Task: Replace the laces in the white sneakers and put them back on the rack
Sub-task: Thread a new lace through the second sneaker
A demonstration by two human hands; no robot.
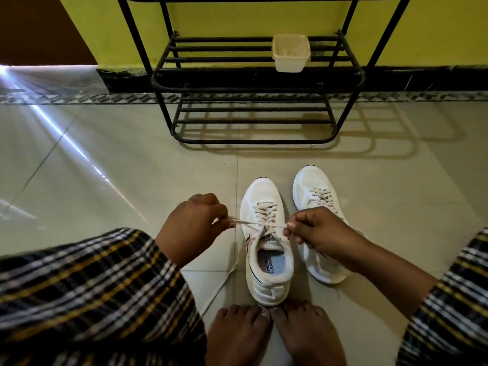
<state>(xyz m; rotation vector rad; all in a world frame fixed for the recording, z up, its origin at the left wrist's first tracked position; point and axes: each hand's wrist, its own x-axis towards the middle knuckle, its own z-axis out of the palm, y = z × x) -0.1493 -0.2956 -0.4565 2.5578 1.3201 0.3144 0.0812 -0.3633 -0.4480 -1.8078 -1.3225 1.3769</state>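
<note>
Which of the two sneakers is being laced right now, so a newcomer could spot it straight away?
Start at the black shoe rack against the yellow wall; two white sneakers stand on the tiled floor before it. The one being laced is the left of the pair, its heel at the person's bare toes. Unlike its neighbour, both hands pull its lace ends sideways: left hand, right hand.
</note>
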